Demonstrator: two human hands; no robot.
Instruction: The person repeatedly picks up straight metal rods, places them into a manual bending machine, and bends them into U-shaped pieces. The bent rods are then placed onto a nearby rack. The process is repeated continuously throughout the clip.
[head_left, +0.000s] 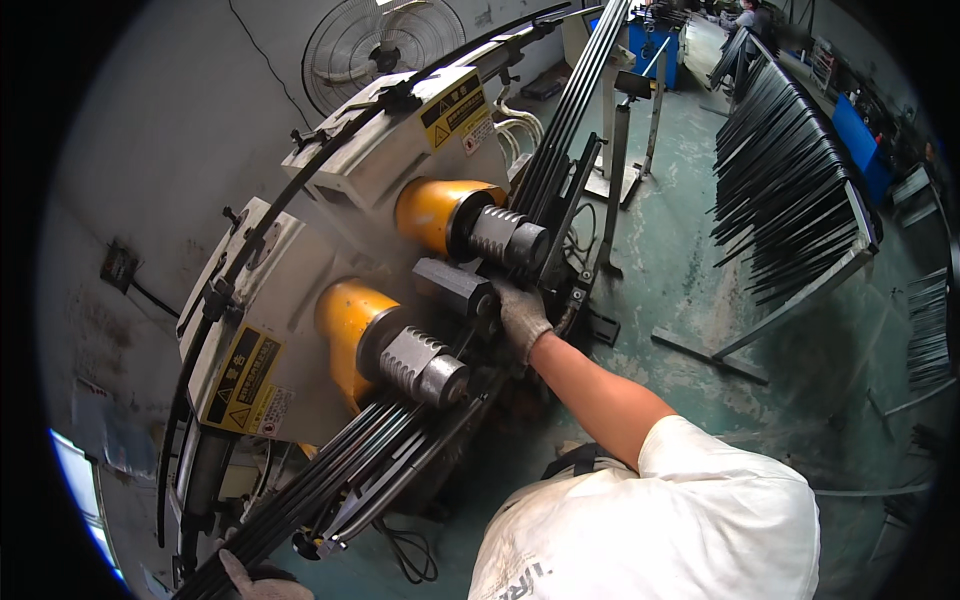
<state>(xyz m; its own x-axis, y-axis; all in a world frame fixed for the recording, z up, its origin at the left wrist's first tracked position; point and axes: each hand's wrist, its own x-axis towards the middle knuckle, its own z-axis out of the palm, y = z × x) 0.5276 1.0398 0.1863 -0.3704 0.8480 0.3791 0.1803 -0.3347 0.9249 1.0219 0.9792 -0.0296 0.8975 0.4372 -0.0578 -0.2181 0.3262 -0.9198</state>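
Note:
At the lower left, my left hand [262, 584], in a pale glove, is partly cut off by the picture's edge. Its fingers show on both sides of a bundle of long dark metal rods [340, 462] and close round it. My right hand [522, 318], in a knitted grey glove, reaches in between two threaded rollers of a machine, beside a dark hexagonal block [452, 287]. Its fingertips are hidden, so what they grip cannot be made out. The far roller [508, 236] and near roller [424, 366] stick out from orange housings [352, 325].
Dark rods [580, 95] continue away past the far roller. A fan [384, 55] stands behind the machine [262, 335]. On the right, a rack [815, 275] carries many hanging black strips, its foot [708, 357] on the green floor. Another person [742, 20] is far back.

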